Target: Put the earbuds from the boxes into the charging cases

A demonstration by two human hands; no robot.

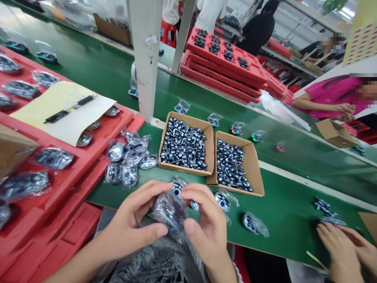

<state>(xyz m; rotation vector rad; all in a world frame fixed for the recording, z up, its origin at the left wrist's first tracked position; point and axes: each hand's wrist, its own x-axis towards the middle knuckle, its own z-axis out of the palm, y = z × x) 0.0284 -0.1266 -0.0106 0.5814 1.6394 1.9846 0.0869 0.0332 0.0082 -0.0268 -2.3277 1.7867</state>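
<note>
An earbud charging case in a clear plastic bag (169,210) is between my hands above the near edge of the bench, slightly blurred. My left hand (134,226) curves round its left side, thumb below and fingers above. On the right side, the bag is gripped between thumb and fingers of my right hand (207,224). Just beyond my fingertips lies an open earbud case (177,189), partly hidden. A cardboard box of loose earbuds (185,143) stands ahead, with a second earbud box (231,163) to its right. Bagged cases (135,156) are heaped to the left.
Red foam trays (97,173) at left carry bagged cases, a paper sheet (63,112) and a pen (70,109). A white post (146,59) rises behind. Lit cases (236,128) line the green belt. A co-worker's hands (338,245) work at right.
</note>
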